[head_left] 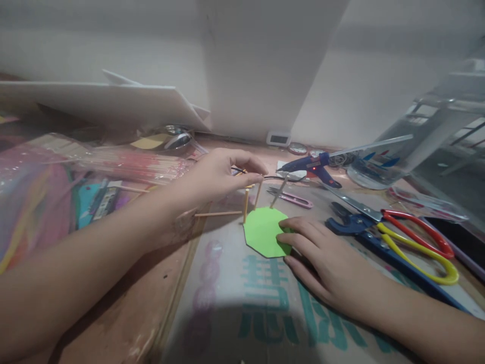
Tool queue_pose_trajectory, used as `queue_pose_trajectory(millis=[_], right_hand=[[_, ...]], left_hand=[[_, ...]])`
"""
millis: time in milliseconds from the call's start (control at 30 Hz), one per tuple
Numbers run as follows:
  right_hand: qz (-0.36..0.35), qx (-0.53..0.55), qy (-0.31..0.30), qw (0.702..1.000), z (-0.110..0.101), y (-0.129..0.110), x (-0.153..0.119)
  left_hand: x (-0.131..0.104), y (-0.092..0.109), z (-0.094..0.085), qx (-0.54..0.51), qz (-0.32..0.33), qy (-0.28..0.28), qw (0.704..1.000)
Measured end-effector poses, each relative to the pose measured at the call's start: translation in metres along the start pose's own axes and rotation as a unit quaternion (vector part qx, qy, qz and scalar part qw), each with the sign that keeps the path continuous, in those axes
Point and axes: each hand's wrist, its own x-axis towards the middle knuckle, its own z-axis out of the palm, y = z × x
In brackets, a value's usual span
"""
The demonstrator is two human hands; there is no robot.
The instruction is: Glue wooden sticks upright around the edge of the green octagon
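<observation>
- While pinching the eleven-o'clock stick in the left hand, keep upright.
- With the right hand spread at four o'clock, steady the green board flat on the cardboard.

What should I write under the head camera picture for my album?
Left hand pinches a small upright stick while right hand steadies the green board.

Three upright sticks, one green board, one glue gun
</observation>
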Motion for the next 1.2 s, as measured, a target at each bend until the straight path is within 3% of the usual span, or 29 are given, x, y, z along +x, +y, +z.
queue_pose_trajectory(millis=[767,1200], right_hand=[[0.004,-0.004,-0.010,1.000,-0.0007,-0.0004,-0.0003],[0.004,-0.005,-0.005,1.000,0.0001,0.0001,0.0014]], left_hand=[[0.0007,-0.0033,-0.0023,-0.051,0.004,-0.017,0.999],[0.0018,0.0007,-0.0037,-0.029,-0.014,-0.016,0.999]])
